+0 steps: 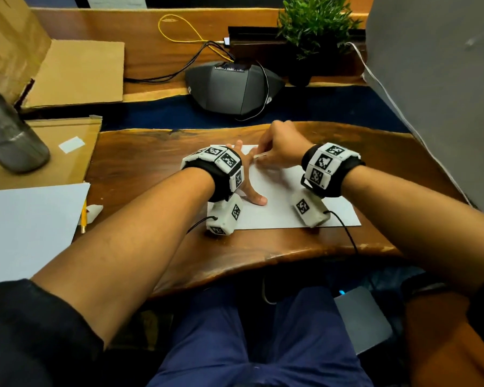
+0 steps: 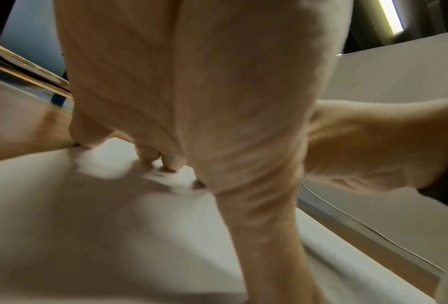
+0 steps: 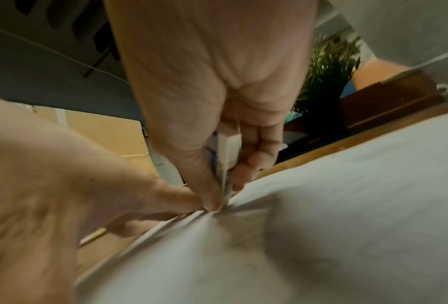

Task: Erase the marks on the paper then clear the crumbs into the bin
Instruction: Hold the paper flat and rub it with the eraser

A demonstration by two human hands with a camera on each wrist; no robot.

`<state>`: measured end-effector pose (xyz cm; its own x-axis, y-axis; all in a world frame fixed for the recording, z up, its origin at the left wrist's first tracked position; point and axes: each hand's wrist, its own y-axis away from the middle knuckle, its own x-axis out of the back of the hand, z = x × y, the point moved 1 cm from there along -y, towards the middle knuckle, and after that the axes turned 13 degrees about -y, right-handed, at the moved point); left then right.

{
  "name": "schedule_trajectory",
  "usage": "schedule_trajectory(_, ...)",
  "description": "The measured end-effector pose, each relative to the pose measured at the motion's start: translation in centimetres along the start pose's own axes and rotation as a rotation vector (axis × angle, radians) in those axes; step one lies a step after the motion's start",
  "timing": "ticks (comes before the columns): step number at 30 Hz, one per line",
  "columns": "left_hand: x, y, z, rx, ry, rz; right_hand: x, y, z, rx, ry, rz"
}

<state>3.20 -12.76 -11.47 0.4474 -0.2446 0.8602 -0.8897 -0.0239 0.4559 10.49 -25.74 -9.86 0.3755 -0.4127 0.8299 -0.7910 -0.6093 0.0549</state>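
Head view: my left hand point(image 1: 245, 174) presses flat the white paper sheet point(image 1: 280, 196); my right hand point(image 1: 280, 148) pinches the white block eraser point(image 3: 228, 148), erasing at the far-left corner; crumb-clearing comes next.

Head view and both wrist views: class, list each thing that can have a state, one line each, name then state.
White sheet of paper: flat on the desk, pinned by the left hand.
Left hand: spread, pressing the paper.
Right hand: gripping the eraser.
White block eraser: upright, tip on the paper.
Yellow pencil: lying unused.
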Motion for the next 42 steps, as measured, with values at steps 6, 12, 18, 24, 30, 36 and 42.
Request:
schedule_trajectory(6, 0.0, -0.2, 0.0, 0.024, -0.034, -0.011, 0.9, -1.0, 1.6, -0.088, -0.038, 0.126)
schedule_trajectory(12, 0.3, -0.1, -0.2, 0.024, -0.031, -0.02, 2.3, -1.2, 2.2, -0.167, -0.042, 0.173)
schedule_trajectory(18, 0.5, -0.5, 0.0, 0.01, -0.05, -0.011, 0.7, -0.2, 0.8, -0.051, 0.021, 0.0)
schedule_trajectory(24, 0.8, 0.0, 0.2, 0.004, -0.07, -0.012, 0.4, -0.2, 0.5, -0.029, 0.011, 0.037)
schedule_trajectory(30, 0.5, -0.2, 0.1, 0.024, -0.053, -0.011, 2.0, -0.7, 2.1, -0.13, -0.013, 0.183)
schedule_trajectory(36, 0.8, -0.2, 0.3, 0.017, -0.065, -0.015, 1.9, -0.1, 1.7, -0.113, -0.003, 0.077)
schedule_trajectory(42, 0.9, 0.1, 0.2, 0.007, -0.075, 0.016, -0.1, 0.8, -0.1, 0.023, 0.049, -0.016)
